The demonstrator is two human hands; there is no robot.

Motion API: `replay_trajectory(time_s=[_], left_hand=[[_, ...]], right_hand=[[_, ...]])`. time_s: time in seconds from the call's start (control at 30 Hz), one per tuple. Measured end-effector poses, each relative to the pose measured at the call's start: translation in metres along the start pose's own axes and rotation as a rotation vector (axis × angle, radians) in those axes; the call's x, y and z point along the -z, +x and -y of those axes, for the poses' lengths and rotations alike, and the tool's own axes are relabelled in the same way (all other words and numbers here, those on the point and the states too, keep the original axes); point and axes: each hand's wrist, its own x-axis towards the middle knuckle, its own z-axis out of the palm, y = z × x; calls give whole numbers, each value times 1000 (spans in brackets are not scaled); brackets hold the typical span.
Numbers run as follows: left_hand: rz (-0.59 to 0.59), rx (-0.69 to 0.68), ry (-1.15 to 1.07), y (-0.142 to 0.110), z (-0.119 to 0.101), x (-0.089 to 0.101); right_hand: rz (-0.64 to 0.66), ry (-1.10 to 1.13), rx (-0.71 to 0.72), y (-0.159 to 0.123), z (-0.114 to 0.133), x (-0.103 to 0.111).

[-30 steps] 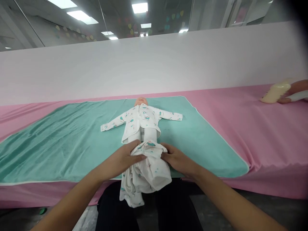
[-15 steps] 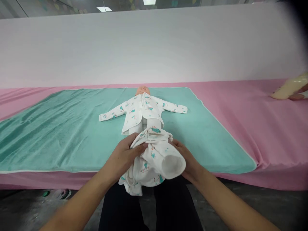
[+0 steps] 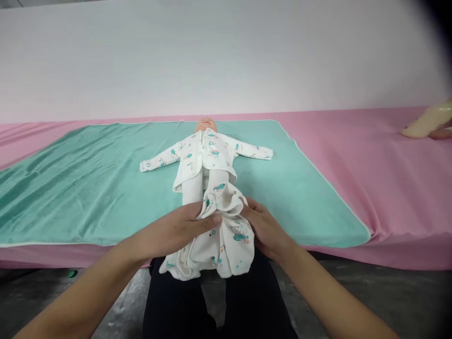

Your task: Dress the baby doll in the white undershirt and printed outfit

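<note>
Black trousers [image 3: 180,301] are seen at the near edge, with grey floor [image 3: 123,301] around them and a small green object [image 3: 72,273] at near left. Above the trousers, the white printed garment [image 3: 222,240] is held bunched, its loose folds hung past the near edge of the bed-like surface. Its left side is pinched by the left hand [image 3: 187,226], thumb on top, fingers partly hidden under the cloth. Its right side is gripped by the right hand [image 3: 264,228], fingers closed on the fabric, tips partly hidden. The white legs of the doll [image 3: 205,124] are met by the gathered cloth; whether a foot is inside cannot be told. Farther up, the doll is laid on its back, dressed in a printed jacket [image 3: 215,153], sleeves spread left and right, head at the far end. A teal blanket [image 3: 289,188] is spread beneath, over pink cloth [image 3: 395,188]. At far right, a pale yellow object [image 3: 429,120] is touched by another person's fingers [image 3: 441,134]. The far side is bounded by a white wall [image 3: 226,56].
</note>
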Motion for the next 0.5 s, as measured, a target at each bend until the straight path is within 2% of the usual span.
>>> replay_trajectory(time_s=[0.13, 0.27, 0.33, 0.43, 0.5], left_hand=[[16, -2, 73, -2, -2, -1], [3, -26, 108, -11, -4, -5], [61, -57, 14, -18, -4, -10], [185, -115, -269, -30, 0, -21], [189, -138, -462, -34, 4, -30]], right_hand=[[47, -248, -56, -15, 7, 4], [332, -236, -182, -31, 12, 16], [431, -170, -194, -39, 13, 24], [433, -120, -122, -50, 12, 32], [500, -159, -115, -57, 12, 29]])
